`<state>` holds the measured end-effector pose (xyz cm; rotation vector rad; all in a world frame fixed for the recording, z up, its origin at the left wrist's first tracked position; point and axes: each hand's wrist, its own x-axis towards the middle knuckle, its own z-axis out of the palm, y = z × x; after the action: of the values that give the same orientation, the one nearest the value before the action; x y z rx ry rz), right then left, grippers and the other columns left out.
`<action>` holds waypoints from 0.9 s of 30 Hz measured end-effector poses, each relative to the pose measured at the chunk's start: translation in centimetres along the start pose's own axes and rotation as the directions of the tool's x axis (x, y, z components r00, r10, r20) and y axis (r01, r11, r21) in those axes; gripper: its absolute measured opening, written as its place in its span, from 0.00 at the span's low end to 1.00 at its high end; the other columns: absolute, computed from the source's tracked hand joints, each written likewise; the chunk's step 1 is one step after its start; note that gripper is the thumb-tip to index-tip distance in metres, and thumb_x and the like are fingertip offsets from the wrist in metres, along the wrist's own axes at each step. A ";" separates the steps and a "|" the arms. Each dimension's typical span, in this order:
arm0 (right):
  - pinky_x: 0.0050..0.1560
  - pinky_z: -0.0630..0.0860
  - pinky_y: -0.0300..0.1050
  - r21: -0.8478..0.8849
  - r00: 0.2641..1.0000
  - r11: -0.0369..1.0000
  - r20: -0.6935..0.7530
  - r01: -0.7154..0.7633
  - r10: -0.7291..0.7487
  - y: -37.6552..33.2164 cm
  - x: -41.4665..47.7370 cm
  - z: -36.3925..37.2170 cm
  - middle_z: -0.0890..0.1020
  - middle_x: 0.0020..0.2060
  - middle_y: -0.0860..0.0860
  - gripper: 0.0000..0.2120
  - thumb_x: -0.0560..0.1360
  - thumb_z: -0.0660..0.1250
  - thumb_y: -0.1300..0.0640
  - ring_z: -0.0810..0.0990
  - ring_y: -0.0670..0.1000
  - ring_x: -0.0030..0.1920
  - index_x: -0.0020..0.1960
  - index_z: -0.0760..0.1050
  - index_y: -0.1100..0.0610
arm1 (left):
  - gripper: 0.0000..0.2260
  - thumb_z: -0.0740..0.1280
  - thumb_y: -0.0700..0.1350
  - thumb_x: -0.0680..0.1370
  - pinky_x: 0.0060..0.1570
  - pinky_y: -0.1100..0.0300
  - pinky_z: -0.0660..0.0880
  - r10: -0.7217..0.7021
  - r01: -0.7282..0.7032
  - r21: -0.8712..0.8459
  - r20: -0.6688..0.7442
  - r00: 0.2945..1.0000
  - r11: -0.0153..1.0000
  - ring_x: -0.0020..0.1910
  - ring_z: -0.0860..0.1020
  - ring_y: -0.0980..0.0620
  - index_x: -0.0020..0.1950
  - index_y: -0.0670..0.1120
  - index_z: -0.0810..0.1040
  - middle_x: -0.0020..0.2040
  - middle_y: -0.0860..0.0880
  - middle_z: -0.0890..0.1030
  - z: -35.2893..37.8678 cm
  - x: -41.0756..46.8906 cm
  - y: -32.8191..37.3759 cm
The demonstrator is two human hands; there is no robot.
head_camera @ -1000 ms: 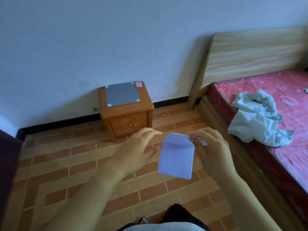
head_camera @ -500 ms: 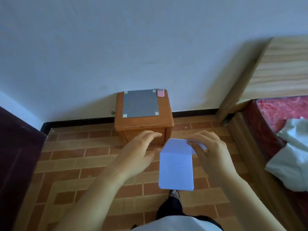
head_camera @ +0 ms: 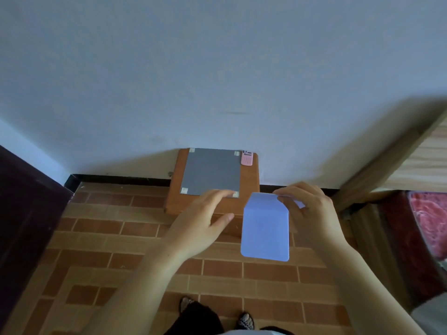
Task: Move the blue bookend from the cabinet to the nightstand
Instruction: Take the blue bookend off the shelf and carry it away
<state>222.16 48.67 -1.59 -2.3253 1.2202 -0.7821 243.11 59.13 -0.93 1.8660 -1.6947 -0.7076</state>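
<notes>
Bookend (head_camera: 265,228), pinched in your right hand (head_camera: 312,213), left hand (head_camera: 200,221) empty: lower it onto the nightstand (head_camera: 250,182) at 11 o'clock, clear of the pink calculator (head_camera: 247,157).

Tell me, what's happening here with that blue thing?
A person stands right in front of a small wooden nightstand by the wall, carrying a blue bookend. The right hand holds it by its upper end, so the flat plate hangs down above the tiled floor. The left hand is open and empty beside it. The bookend has not been set down yet. On the nightstand lie a taped grey sheet and a small pink item.
</notes>
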 end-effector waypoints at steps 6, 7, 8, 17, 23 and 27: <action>0.41 0.68 0.35 0.030 0.997 0.999 0.074 -0.018 0.016 -0.9 4.9 5.0 0.78 0.40 0.44 0.10 0.70 0.69 0.66 0.74 0.48 0.43 0.46 0.81 0.53 | 0.20 0.60 0.54 0.77 0.57 0.66 0.68 -0.020 0.021 -0.027 0.053 0.998 0.999 0.63 0.68 0.64 0.69 0.59 0.62 0.68 0.61 0.66 -2.7 4.4 -4.5; 0.41 0.69 0.36 0.030 0.996 0.999 0.084 -0.031 0.028 -1.2 5.6 5.9 0.80 0.41 0.45 0.09 0.71 0.69 0.65 0.74 0.49 0.43 0.46 0.81 0.53 | 0.20 0.60 0.53 0.77 0.56 0.63 0.72 -0.022 0.024 -0.031 0.064 0.998 0.999 0.62 0.70 0.61 0.69 0.59 0.62 0.68 0.61 0.66 -3.3 5.2 -5.4; 0.41 0.71 0.37 0.028 0.995 0.999 0.092 -0.043 0.040 -1.4 6.4 6.8 0.80 0.42 0.46 0.09 0.71 0.68 0.65 0.75 0.49 0.44 0.46 0.81 0.53 | 0.20 0.61 0.53 0.77 0.55 0.61 0.73 -0.019 0.022 -0.036 0.074 0.997 0.999 0.61 0.71 0.60 0.69 0.59 0.63 0.68 0.61 0.67 -3.8 6.0 -6.3; 0.41 0.75 0.44 0.051 0.983 0.993 0.154 -0.105 0.096 -1.9 14.6 14.4 0.81 0.40 0.48 0.08 0.71 0.68 0.64 0.77 0.50 0.43 0.46 0.81 0.53 | 0.20 0.60 0.54 0.78 0.61 0.65 0.65 0.012 -0.009 -0.022 0.157 0.988 1.000 0.67 0.65 0.62 0.69 0.58 0.62 0.69 0.61 0.65 -7.4 14.2 -14.2; 0.43 0.68 0.32 0.026 0.968 0.994 0.228 -0.110 0.102 0.4 20.1 18.4 0.82 0.41 0.50 0.07 0.72 0.68 0.63 0.76 0.50 0.44 0.46 0.81 0.54 | 0.20 0.60 0.53 0.78 0.62 0.64 0.65 -0.029 0.031 -0.007 0.142 0.989 1.000 0.67 0.65 0.61 0.69 0.58 0.62 0.69 0.60 0.66 -7.7 18.8 -18.2; 0.44 0.69 0.36 0.032 0.954 0.995 0.291 -0.091 0.078 3.6 23.2 21.8 0.82 0.42 0.52 0.07 0.73 0.67 0.63 0.76 0.52 0.44 0.47 0.81 0.55 | 0.20 0.60 0.53 0.78 0.62 0.65 0.63 -0.076 0.075 0.016 0.114 0.991 0.997 0.68 0.64 0.59 0.69 0.58 0.61 0.70 0.59 0.65 -6.0 21.5 -21.2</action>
<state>244.64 29.24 -13.56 -2.2378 1.1493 -0.4158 264.35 39.65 -11.76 1.9398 -1.7090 -0.8510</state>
